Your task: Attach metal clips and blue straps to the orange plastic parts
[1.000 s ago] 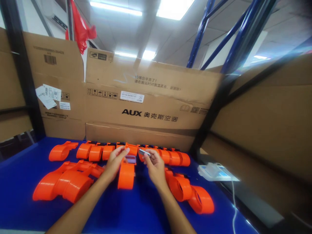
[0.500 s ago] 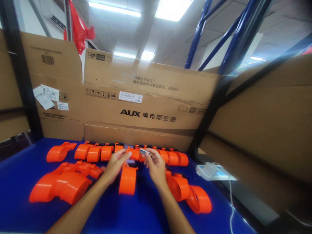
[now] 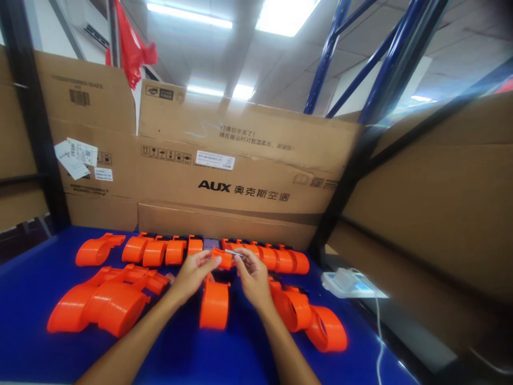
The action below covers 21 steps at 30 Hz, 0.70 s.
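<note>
My left hand (image 3: 199, 271) is closed on an orange tape dispenser (image 3: 215, 306) above the middle of the blue table. Its round ring hangs below my fingers and its flat end is up between both hands. My right hand (image 3: 253, 272) pinches a thin grey metal-looking strip (image 3: 233, 253) against that flat end, fingers closed. Whether the strip is seated in the orange part, I cannot tell. Behind my hands stands a row of orange dispensers with dark parts on top, one of them the dispenser (image 3: 175, 252) left of centre.
Plain orange dispensers (image 3: 120, 310) lie in a pile at left. More dispensers (image 3: 328, 329) lie at right, near a white power strip (image 3: 352, 284) with a cable. A phone-like object (image 3: 211, 244) lies behind my hands. A cardboard wall (image 3: 240, 155) closes the table's back.
Both hands and the held dispenser have shifted slightly right and lower. The grey strip has turned and now shows its thin edge.
</note>
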Tool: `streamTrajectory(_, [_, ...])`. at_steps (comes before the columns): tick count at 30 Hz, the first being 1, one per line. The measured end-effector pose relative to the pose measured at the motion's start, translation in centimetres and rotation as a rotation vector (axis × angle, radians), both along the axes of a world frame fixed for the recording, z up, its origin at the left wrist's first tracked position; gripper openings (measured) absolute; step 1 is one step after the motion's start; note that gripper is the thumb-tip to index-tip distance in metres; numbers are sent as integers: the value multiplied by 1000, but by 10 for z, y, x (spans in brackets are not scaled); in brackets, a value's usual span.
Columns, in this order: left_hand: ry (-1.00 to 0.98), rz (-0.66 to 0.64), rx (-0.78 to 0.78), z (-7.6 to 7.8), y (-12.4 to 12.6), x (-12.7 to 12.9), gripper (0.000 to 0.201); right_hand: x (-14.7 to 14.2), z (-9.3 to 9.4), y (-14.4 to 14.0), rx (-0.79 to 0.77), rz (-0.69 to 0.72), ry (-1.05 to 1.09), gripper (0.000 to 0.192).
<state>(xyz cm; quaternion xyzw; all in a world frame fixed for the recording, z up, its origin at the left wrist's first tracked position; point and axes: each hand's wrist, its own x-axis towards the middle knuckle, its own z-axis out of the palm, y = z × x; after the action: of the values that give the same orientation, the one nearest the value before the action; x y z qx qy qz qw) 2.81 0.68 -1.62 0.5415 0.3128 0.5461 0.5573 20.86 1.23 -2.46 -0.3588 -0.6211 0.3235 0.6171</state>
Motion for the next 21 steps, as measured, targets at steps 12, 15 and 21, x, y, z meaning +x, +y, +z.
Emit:
streamTrajectory(12, [-80, 113, -13, 5, 3, -5, 33, 5, 3, 0, -43, -116, 36, 34])
streamTrajectory(15, [-83, 89, 17, 5, 2, -5, 33, 4, 3, -2, -36, -116, 32, 34])
streamTrajectory(21, [-37, -9, 70, 2, 5, -5, 39, 3, 5, -7, -24, -54, -13, 34])
